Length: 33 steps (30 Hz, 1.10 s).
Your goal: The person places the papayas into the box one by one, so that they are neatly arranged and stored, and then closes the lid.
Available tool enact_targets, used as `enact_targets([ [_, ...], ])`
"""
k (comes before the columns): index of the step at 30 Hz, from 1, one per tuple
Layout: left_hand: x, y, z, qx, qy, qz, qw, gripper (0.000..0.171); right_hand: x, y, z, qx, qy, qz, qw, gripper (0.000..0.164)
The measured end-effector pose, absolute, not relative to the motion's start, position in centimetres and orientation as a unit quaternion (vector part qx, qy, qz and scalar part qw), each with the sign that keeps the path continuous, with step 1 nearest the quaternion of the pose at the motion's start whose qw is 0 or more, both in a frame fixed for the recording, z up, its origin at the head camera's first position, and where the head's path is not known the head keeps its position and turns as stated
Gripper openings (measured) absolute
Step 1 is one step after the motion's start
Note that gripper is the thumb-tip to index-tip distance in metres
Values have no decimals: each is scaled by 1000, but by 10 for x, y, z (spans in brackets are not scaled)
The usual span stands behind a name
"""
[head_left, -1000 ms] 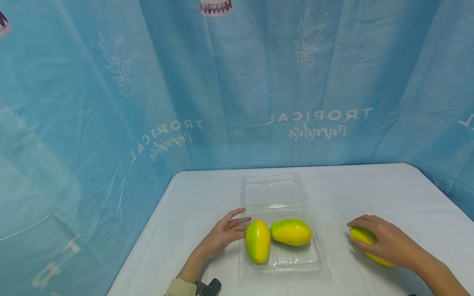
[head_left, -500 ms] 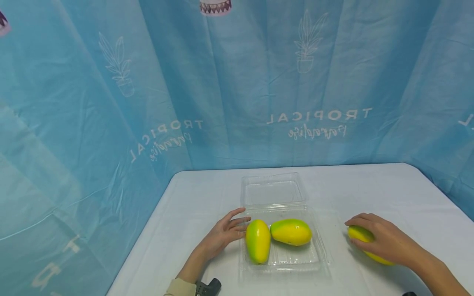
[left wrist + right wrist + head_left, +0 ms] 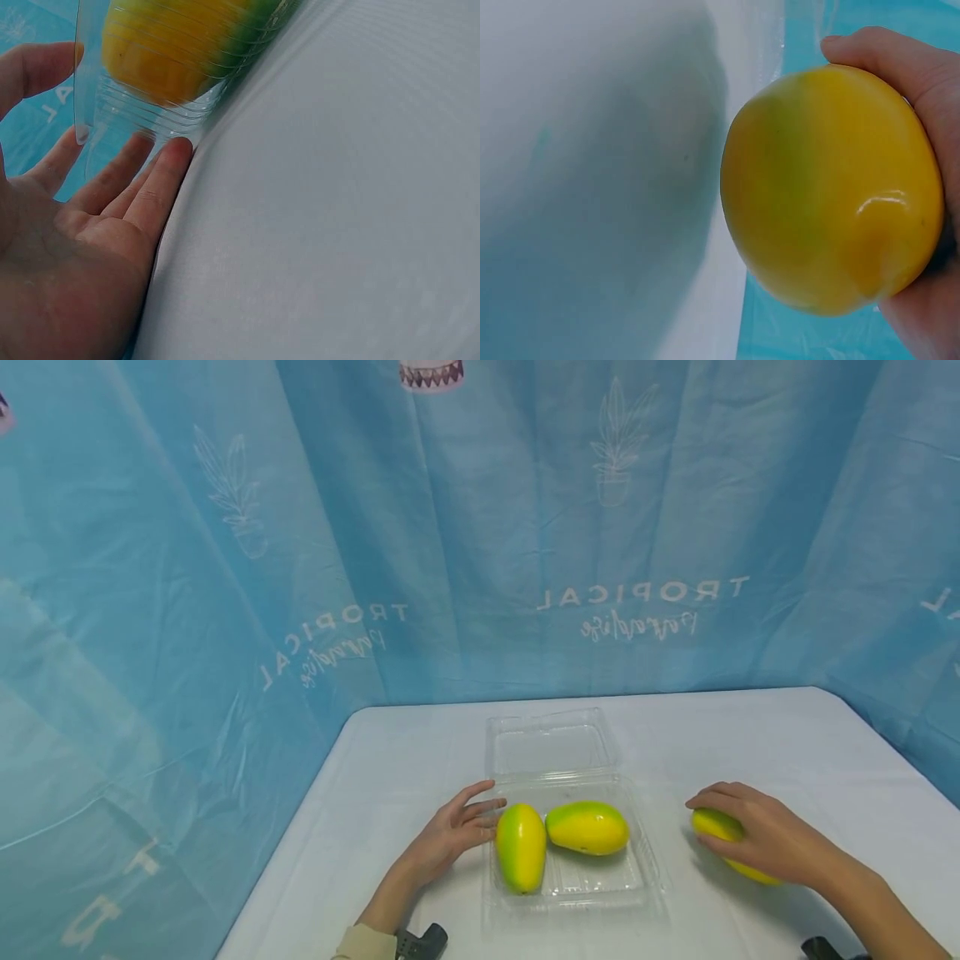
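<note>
My right hand point(image 3: 765, 835) grips a yellow-green mango point(image 3: 718, 823) from above, to the right of the clear plastic clamshell box point(image 3: 600, 893). In the right wrist view this mango point(image 3: 825, 195) fills much of the picture, with the hand around its far side. Two more mangoes lie in the box's base: one lengthwise mango point(image 3: 521, 850) at the left and one crosswise mango point(image 3: 588, 828) beside it. At the box's left wall is my left hand point(image 3: 446, 843), fingers spread. The left wrist view shows its fingertips point(image 3: 177, 148) right at the clear wall.
The box's lid point(image 3: 551, 743) is folded back, lying behind the base on the white table point(image 3: 405, 752). Blue printed curtains point(image 3: 480, 543) hang behind the table and along its sides. Dark wrist devices show near both wrists.
My right hand has moved a little to the left with the mango, nearer the box. The left hand stays in place at the box. The head view has shifted slightly.
</note>
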<state>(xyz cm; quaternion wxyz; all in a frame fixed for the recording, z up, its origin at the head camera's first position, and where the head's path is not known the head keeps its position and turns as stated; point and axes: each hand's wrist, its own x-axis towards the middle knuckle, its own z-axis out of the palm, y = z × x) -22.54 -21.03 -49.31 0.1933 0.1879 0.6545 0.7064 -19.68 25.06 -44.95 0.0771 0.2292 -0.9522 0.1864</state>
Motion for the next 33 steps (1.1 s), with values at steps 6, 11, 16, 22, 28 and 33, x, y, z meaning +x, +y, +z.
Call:
enact_targets([
  [6, -225, -209, -492, 183, 653, 709, 194, 65, -199, 248, -446, 250, -946, 181, 103, 33],
  [11, -226, -209, -493, 190, 648, 711, 194, 68, -200, 246, -445, 256, -943, 180, 109, 34],
  [16, -225, -208, -493, 187, 648, 712, 196, 68, -201, 242, -441, 266, -940, 177, 121, 34],
  [22, -226, -209, -493, 183, 653, 709, 193, 68, -201, 234, -432, 276, -937, 174, 127, 34],
  [28, -226, -209, -493, 189, 650, 710, 192, 68, -200, 228, -425, 288, -933, 171, 134, 35],
  [33, -226, -210, -494, 190, 651, 709, 193, 68, -199, 224, -422, 300, -928, 171, 140, 36],
])
